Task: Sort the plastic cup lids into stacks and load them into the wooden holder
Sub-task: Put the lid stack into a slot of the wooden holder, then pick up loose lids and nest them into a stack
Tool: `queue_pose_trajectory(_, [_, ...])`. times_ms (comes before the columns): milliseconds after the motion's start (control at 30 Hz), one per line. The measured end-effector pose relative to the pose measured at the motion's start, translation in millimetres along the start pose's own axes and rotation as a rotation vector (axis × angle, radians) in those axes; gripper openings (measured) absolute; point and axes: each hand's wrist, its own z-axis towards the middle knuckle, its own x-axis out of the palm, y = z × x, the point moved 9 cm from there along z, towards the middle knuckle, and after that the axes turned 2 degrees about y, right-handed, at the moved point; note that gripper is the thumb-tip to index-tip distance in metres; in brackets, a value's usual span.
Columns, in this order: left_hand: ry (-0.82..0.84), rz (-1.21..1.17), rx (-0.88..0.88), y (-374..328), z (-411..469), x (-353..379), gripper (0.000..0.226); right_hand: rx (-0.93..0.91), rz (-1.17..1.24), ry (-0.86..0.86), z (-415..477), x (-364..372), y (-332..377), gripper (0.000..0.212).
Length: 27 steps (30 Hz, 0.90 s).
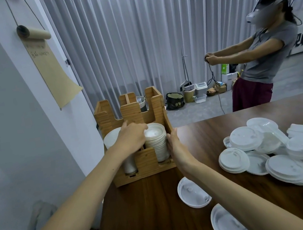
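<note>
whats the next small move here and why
Probably draw the right hand back toward the loose lids on the table: the stack of lids already stands in the wooden holder, with the left hand on top.

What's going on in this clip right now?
A person is loading lids into the wooden holder. The left hand reaches over a tall lid stack standing in the holder's right slot, while the right hand steadies its side. Many loose lids lie unsorted on the table.
</note>
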Motion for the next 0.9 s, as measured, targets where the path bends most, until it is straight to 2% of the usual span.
queue_pose_trajectory(167, [0.029,0.085,0.038,-10.6,-2.8,0.5,0.036,0.0,0.018,0.017,2.7,-1.4,-1.8,0.072])
queue_pose_trajectory(300, [0.039,0.083,0.034,-13.8,-5.6,-3.2,0.04,-0.037,0.003,0.032,-2.8,-1.1,4.5,0.069])
queue_pose_trajectory(400, [-0.075,0.079,0.075,-21.6,-13.4,-17.6,0.042,-0.081,-0.035,0.046,-15.1,-3.2,14.0,0.053])
queue_pose_trajectory(500, [-0.281,-0.021,0.129,-32.4,-33.2,-37.2,0.038,-0.159,-0.261,-0.006,-31.5,-21.4,26.5,0.04])
queue_pose_trajectory(567, [-0.321,-0.139,0.179,-45.5,-49.1,-39.1,0.03,-0.197,-0.444,-0.081,-45.1,-37.6,32.5,0.036])
queue_pose_trajectory(700, [-0.184,-0.167,0.374,-93.1,-80.6,6.4,0.023,-0.132,-0.855,-0.127,-70.1,-54.5,20.1,0.033])
queue_pose_trajectory(767, [-0.093,-0.134,0.429,-113.1,-92.1,36.7,0.023,-0.091,-0.965,-0.141,-78.7,-65.1,6.3,0.029])
queue_pose_trajectory(833, [-0.04,-0.121,0.455,-127.8,-99.5,56.4,0.023,-0.09,-1.073,-0.227,-86.1,-82.5,-1.8,0.022])
queue_pose_trajectory(900, [0.0,-0.143,0.457,-139.6,-103.0,65.1,0.026,-0.08,-1.301,-0.375,-91.1,-103.8,-0.4,0.027])
